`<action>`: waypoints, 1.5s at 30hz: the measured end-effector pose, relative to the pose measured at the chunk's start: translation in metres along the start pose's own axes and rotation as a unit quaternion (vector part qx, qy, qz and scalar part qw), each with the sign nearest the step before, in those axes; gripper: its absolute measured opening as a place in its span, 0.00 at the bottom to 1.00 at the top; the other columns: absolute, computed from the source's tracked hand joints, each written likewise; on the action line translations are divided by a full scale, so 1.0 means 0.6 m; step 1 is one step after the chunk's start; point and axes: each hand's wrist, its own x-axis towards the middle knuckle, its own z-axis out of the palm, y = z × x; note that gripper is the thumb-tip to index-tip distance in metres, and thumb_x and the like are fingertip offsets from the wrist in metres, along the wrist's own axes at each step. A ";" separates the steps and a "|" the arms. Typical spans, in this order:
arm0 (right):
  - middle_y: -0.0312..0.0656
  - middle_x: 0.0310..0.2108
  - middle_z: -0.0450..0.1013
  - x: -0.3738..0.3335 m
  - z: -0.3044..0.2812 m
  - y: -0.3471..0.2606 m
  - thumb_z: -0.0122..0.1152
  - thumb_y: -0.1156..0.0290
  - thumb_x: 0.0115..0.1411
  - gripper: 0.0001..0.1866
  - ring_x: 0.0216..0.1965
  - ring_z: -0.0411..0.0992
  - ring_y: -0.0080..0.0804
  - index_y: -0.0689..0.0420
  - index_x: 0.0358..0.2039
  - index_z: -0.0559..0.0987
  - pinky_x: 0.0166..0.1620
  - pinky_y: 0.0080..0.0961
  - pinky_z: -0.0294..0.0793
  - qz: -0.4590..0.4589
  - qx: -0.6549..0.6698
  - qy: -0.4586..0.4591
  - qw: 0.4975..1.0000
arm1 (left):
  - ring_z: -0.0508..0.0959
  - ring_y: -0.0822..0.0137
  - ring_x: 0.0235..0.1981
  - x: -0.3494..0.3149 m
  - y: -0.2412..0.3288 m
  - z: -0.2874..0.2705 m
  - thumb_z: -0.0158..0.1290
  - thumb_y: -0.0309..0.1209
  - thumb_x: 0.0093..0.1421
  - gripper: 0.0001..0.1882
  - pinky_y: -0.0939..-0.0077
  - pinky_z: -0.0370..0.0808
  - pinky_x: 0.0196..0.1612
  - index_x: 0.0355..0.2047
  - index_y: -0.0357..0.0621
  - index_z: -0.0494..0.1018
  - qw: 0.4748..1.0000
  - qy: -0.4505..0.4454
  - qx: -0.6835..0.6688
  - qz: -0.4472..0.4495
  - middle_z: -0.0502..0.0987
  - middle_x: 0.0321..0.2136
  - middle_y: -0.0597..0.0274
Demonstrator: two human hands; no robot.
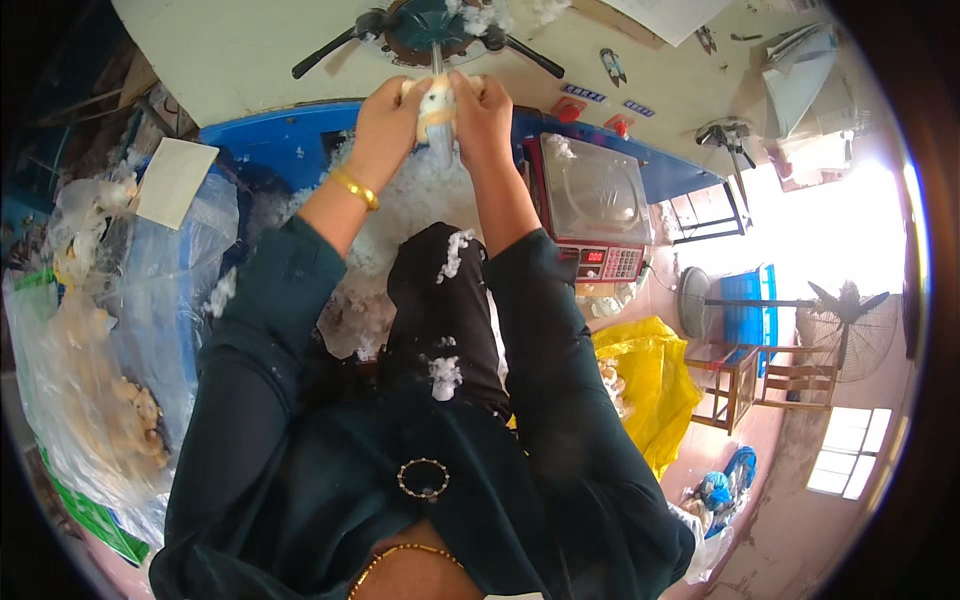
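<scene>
Both of my hands are raised to the edge of the pale worktable [240,50]. A small cream plush toy [437,105] with a dark spot and a pale blue-grey part is gripped between them. My left hand [388,120] closes round its left side, and my right hand [484,120] round its right side. The toy's upper end meets a thin metal nozzle [436,58], which comes out of a round fitting [425,25] with two black handles. Whether the nozzle goes inside the toy is hidden by fingers and fabric. White stuffing fluff [400,215] lies below my hands.
A weighing scale [597,200] with a red keypad panel stands to the right. Thread snips [613,67] and red switches [568,108] are beyond it. Clear plastic bags [90,350] of beige pieces sit at left, a yellow sack [650,385] at right, near a wooden chair [725,380].
</scene>
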 end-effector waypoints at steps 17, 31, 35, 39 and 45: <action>0.36 0.26 0.71 -0.111 -0.044 0.000 0.51 0.60 0.68 0.16 0.28 0.67 0.20 0.62 0.35 0.71 0.32 0.19 0.68 -0.064 0.084 -0.060 0.993 | 0.63 0.55 0.62 -0.138 0.011 0.005 0.50 0.23 0.63 0.33 0.67 0.62 0.62 0.66 0.47 0.51 0.965 -0.160 0.071 0.194 0.59 0.62 0.50; 0.39 0.36 0.71 -0.109 -0.090 -0.027 0.46 0.50 0.68 0.23 0.31 0.70 0.23 0.59 0.47 0.70 0.28 0.20 0.72 0.027 0.046 -0.103 0.993 | 0.78 0.64 0.29 -0.140 0.041 0.019 0.49 0.19 0.61 0.34 0.72 0.77 0.32 0.64 0.51 0.47 0.976 -0.204 0.007 0.070 0.69 0.50 0.52; 0.50 0.46 0.70 -0.155 -0.083 -0.067 0.62 0.55 0.58 0.31 0.46 0.71 0.44 0.57 0.57 0.65 0.50 0.36 0.71 -0.097 -0.095 -0.172 0.976 | 0.76 0.61 0.46 -0.148 0.023 -0.016 0.51 0.20 0.59 0.35 0.70 0.74 0.49 0.64 0.51 0.50 0.962 -0.198 0.070 0.174 0.64 0.57 0.51; 0.53 0.51 0.67 -0.152 -0.049 -0.072 0.74 0.56 0.47 0.45 0.52 0.67 0.53 0.56 0.60 0.61 0.53 0.40 0.69 -0.202 -0.231 -0.142 0.941 | 0.77 0.59 0.46 -0.122 0.019 -0.031 0.51 0.18 0.56 0.36 0.71 0.75 0.43 0.63 0.50 0.52 0.972 -0.210 0.063 0.082 0.65 0.56 0.51; 0.51 0.52 0.67 -0.108 -0.064 -0.019 0.78 0.51 0.36 0.50 0.53 0.67 0.50 0.56 0.58 0.65 0.55 0.39 0.68 -0.186 -0.115 -0.215 0.952 | 0.67 0.48 0.59 -0.115 -0.009 -0.008 0.53 0.19 0.53 0.36 0.62 0.67 0.58 0.62 0.44 0.54 0.945 -0.103 0.170 0.259 0.65 0.56 0.47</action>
